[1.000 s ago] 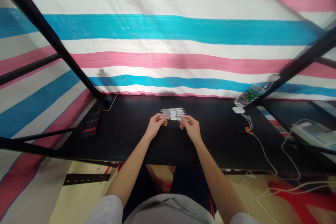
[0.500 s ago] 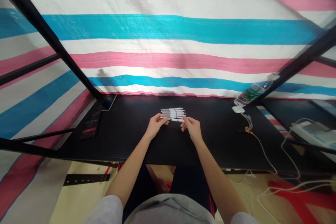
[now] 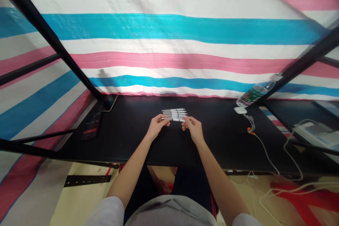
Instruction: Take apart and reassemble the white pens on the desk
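a white pen point(image 3: 174, 120) is pinched between the fingers of the left hand point(image 3: 158, 127) and the right hand point(image 3: 192, 129); it has been brought more nearly level since a moment ago; it is held low at centre frame, just below a row of matching pens point(image 3: 174, 113), above a black table point(image 3: 127, 144).
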Action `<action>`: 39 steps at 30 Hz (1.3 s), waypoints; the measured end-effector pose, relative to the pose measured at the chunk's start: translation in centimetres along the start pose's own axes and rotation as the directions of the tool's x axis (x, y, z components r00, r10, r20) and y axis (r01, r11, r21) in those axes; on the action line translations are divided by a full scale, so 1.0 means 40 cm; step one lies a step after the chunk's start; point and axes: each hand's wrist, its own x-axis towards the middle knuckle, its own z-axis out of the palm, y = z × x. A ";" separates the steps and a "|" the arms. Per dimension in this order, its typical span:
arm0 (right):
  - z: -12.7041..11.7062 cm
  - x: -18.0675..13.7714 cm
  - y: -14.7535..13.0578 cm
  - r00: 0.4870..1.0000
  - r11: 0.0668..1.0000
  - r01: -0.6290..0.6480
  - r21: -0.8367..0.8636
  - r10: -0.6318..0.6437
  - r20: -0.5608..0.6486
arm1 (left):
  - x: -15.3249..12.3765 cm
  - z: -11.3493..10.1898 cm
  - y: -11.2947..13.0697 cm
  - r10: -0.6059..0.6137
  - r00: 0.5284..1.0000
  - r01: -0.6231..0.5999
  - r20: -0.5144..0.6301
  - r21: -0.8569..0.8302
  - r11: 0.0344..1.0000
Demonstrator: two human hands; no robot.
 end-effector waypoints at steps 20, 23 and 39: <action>-0.004 0.001 -0.006 0.999 1.000 -0.019 0.013 0.020 -0.037 | 0.002 0.009 0.015 0.055 0.993 -0.053 -0.104 0.021 0.998; -0.005 0.002 -0.005 0.999 1.000 -0.015 0.014 0.016 -0.039 | 0.003 0.005 0.012 0.048 0.996 -0.044 -0.077 0.043 0.998; -0.007 0.001 -0.006 0.999 1.000 0.002 0.028 -0.001 -0.046 | 0.003 0.001 0.008 0.043 0.996 -0.041 -0.078 0.024 0.999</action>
